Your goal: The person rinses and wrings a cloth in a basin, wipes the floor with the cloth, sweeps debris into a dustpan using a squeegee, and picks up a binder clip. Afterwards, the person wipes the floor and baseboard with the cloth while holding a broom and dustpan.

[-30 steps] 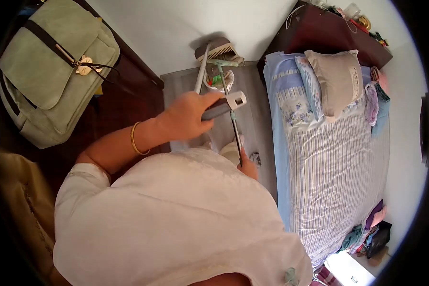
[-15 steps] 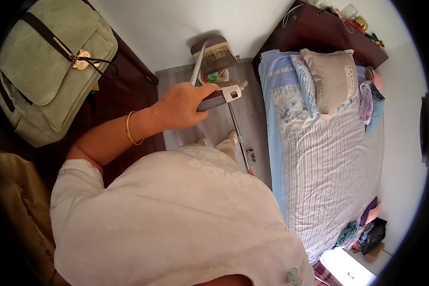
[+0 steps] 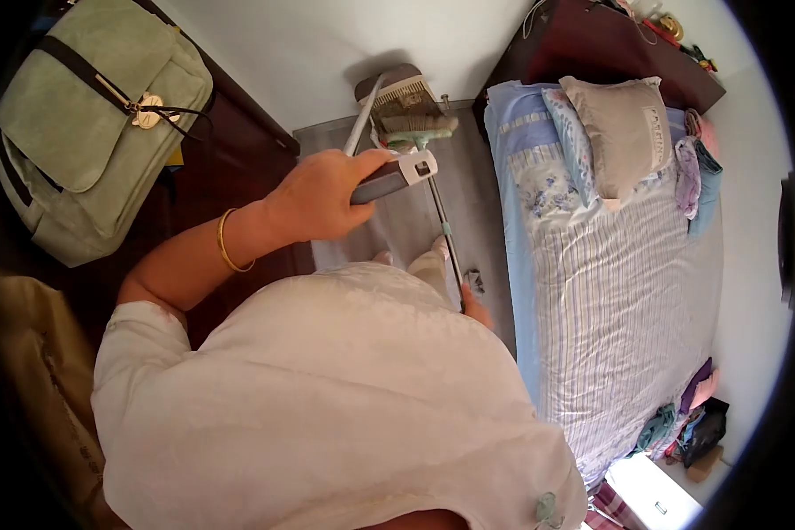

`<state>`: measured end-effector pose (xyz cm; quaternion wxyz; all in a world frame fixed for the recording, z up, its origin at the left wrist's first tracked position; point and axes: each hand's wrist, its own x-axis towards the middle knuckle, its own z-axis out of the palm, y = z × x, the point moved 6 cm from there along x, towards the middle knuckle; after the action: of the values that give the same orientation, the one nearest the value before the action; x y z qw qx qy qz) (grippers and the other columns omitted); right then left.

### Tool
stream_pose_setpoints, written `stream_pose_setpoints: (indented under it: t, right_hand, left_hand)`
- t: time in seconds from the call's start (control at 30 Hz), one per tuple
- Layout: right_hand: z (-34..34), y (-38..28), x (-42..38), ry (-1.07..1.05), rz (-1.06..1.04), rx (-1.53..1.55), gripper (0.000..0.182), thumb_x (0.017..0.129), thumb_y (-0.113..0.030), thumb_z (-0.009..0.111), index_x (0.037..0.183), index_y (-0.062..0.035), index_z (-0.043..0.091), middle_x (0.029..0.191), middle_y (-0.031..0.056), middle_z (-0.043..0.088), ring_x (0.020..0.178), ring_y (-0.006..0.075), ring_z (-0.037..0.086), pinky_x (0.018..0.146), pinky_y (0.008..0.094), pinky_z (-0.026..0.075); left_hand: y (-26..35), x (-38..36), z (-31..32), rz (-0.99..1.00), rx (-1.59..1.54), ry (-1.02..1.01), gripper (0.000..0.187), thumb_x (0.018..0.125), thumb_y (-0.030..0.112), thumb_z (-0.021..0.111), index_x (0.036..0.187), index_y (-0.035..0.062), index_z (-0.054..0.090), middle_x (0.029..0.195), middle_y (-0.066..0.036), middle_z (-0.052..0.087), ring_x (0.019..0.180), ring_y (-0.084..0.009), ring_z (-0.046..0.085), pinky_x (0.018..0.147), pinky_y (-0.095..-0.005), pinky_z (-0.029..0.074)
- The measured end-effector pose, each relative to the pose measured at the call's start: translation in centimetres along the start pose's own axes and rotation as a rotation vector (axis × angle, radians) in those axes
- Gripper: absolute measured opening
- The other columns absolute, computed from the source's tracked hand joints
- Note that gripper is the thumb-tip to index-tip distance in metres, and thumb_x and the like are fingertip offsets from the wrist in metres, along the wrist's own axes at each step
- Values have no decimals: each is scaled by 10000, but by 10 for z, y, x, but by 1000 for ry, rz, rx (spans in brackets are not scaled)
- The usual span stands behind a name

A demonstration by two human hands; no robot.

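Observation:
My left hand (image 3: 322,193), with a gold bangle at its wrist, is wrapped round the grey and white handle end (image 3: 393,179) of a long-handled dustpan (image 3: 402,92). The pan rests on the floor near the wall, its comb-like teeth showing. My right hand (image 3: 476,309), partly hidden by my shirt, holds the thin metal pole (image 3: 448,231) of a broom. The broom's head (image 3: 420,129) lies at the mouth of the dustpan, bristles toward the pan, covering much of its front.
A bed (image 3: 627,309) with striped bedding and pillows stands to the right. On the left, a green backpack (image 3: 106,115) rests on dark red furniture (image 3: 265,132). A small grey object (image 3: 476,281) lies on the floor beside the bed. My feet are below me.
The broom head has moved onto the dustpan's mouth, over the colourful litter seen there before. My right hand has come further into view. My left hand has shifted slightly left.

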<state>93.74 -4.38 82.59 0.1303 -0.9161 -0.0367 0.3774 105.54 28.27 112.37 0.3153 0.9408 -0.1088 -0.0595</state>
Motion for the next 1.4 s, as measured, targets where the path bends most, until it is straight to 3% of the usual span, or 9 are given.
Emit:
stream_pose_setpoints:
  t: [0.13,0.23,0.43,0.63,0.77,0.93,1.03,1.27,1.4]
  right_hand:
    - [-2,20,-35,-124,-33,112,655,784,-116,531,1389,-244,314,812,198,618,766,355,605,675,461,459]
    - [-36,-2,-59,-56,-43,162,659,779,-114,551,1386,-232,320,807,194,617,761,358,600,676,459,456]
    - [-32,-26,-6,92,-81,97,657,777,-70,516,1386,-222,320,795,204,614,751,364,599,668,466,455]
    - [-25,6,-18,87,-134,103,676,762,-58,518,1387,-215,316,744,207,605,712,361,600,643,464,460]
    - [12,55,-24,-72,-67,337,674,763,-61,510,1388,-217,314,759,214,604,721,366,600,651,463,460]
    - [-45,-9,-20,132,-150,100,648,778,-71,505,1380,-232,328,792,206,613,741,376,596,661,481,455]
    - [-37,0,7,15,-9,-84,653,779,-73,504,1378,-260,325,824,198,616,757,374,596,662,487,453]
    - [-37,47,-51,-67,29,28,648,772,-108,544,1372,-265,355,815,190,615,751,361,594,667,450,458]
    - [-40,63,-77,-84,123,275,638,772,-147,587,1368,-230,377,768,149,592,717,280,589,659,386,451]
  left_hand:
    - [-3,-5,3,-21,4,-24,400,652,61,619,1042,33,536,748,-159,568,704,-347,549,645,-396,446]
    - [-3,-5,2,-25,44,-14,416,649,59,622,1054,26,531,770,-162,571,717,-346,548,656,-394,448]
    - [0,-9,-1,12,59,12,436,652,57,626,1074,23,520,779,-159,571,716,-335,548,654,-387,448]
    - [-6,-3,-12,-71,19,49,434,669,54,631,1086,27,514,773,-162,564,702,-326,547,628,-376,445]
    - [-7,-4,-6,-52,-8,70,433,679,61,632,1094,34,513,760,-167,554,693,-333,544,619,-376,442]
    - [-3,-1,-7,-56,-13,76,427,688,53,628,1096,8,509,789,-175,569,701,-350,551,634,-367,452]
    - [-6,-1,-16,-45,3,150,429,708,45,622,1117,-7,503,837,-179,586,733,-316,582,672,-341,466]
    - [-12,-7,-29,-201,-168,281,410,745,55,616,1130,-14,494,784,-149,589,664,-181,578,626,-286,463]
    - [-10,-18,-45,-223,-144,447,384,748,54,604,1112,-11,501,713,-84,572,599,-128,533,568,-264,441]
